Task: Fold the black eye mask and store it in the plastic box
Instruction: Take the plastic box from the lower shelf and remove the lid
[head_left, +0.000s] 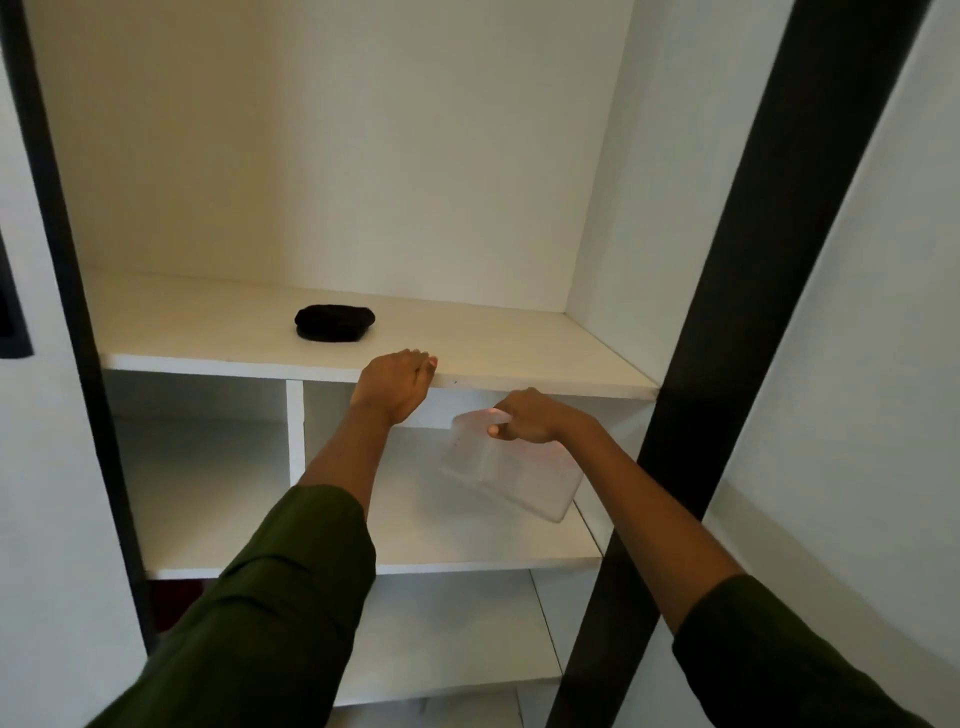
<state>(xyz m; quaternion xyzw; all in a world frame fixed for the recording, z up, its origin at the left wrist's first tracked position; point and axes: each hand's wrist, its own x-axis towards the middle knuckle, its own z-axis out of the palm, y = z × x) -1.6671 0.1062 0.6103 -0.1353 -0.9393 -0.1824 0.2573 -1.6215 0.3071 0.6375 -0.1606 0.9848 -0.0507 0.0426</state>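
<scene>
The black eye mask (335, 322) lies bunched on the upper white shelf (519, 353), left of centre. My left hand (395, 382) rests over that shelf's front edge, fingers curled down, a short way to the right of and nearer than the mask, holding nothing. My right hand (527, 417) is below the shelf edge and grips the rim of a translucent plastic box (511, 467). The box hangs tilted in the air in front of the lower compartment. Its inside looks empty.
The wardrobe has a white vertical divider (294, 431) under the upper shelf and two lower shelves (467, 540). A dark frame post (67, 260) stands at the left. A dark door edge (727, 322) slants across the right, close to my right forearm.
</scene>
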